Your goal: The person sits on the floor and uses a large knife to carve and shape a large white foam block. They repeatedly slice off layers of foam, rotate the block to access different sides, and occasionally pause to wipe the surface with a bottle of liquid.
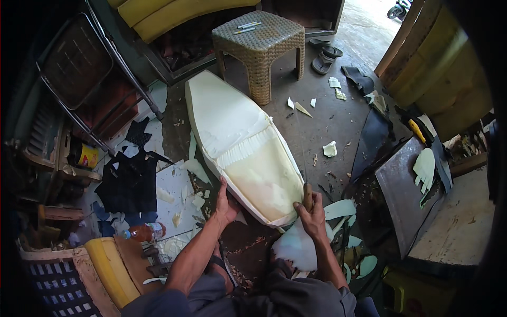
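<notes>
A long cream foam seat pad point(259, 174), shaped like a motorcycle seat, lies tilted in front of me. Its far half is smooth and whiter. A ridge crosses the middle, and the near half is a yellowish hollow with raised edges. My left hand point(227, 204) holds the pad's near left side, thumb up along the edge, its fingers partly hidden underneath. In my right hand point(312, 214), at the near right corner, is a wooden-handled knife point(307, 194) pointing away from me. Its thin blade is hard to make out against the floor.
A woven-pattern stool point(259, 37) with several pens or sticks on top stands beyond the pad. Foam scraps point(330, 149) litter the floor. At left are a folding chair point(79, 63), black cloth point(129, 182) and a bottle point(145, 232). Boards point(409, 185) lean at right.
</notes>
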Available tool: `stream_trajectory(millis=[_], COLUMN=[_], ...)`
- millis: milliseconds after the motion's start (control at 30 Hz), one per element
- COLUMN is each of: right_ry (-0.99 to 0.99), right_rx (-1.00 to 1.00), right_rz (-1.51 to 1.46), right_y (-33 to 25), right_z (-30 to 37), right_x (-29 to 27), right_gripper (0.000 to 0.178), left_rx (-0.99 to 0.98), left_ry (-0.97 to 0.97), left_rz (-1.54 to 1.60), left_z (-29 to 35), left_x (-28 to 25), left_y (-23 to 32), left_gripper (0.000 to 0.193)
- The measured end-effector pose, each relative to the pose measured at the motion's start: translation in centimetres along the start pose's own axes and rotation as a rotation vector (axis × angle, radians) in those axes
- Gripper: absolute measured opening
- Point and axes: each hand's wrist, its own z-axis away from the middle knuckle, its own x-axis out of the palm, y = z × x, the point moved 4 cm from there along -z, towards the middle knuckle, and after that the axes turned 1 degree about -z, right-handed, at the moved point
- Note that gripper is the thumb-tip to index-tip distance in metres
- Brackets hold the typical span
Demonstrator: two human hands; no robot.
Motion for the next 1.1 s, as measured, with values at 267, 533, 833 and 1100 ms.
stream_trajectory(millis=[267,533,833,1100], right_ry=[0.101,0.235,0.246,0.377], right_rx=[-0.109,-0.249,-0.243,0.115], right_rz=[-0.208,0.568,0.315,0.356], right_y=[0.4,-9.5,-4.8,3.3], right_z=[-3.9,-6.2,3.6,10.8], right_x=[-5.8,-7.4,-4.4,-7.8], right_gripper=[0.046,0.041,0.036,0.042], left_rx=[0.057,-0.125,0.242,0.974], left_ry=[-0.025,0.024,-0.398,0.745], left_rz=[0.101,0.138,-1.465,-2.093], left_z=[3.4,5.3,1.0,-5.4], left_x=[4.6,7.5,10.0,-5.8], left_y=[-2.0,-6.4,2.7,24.9], left_gripper=[0.074,0.089,0.052,0.058])
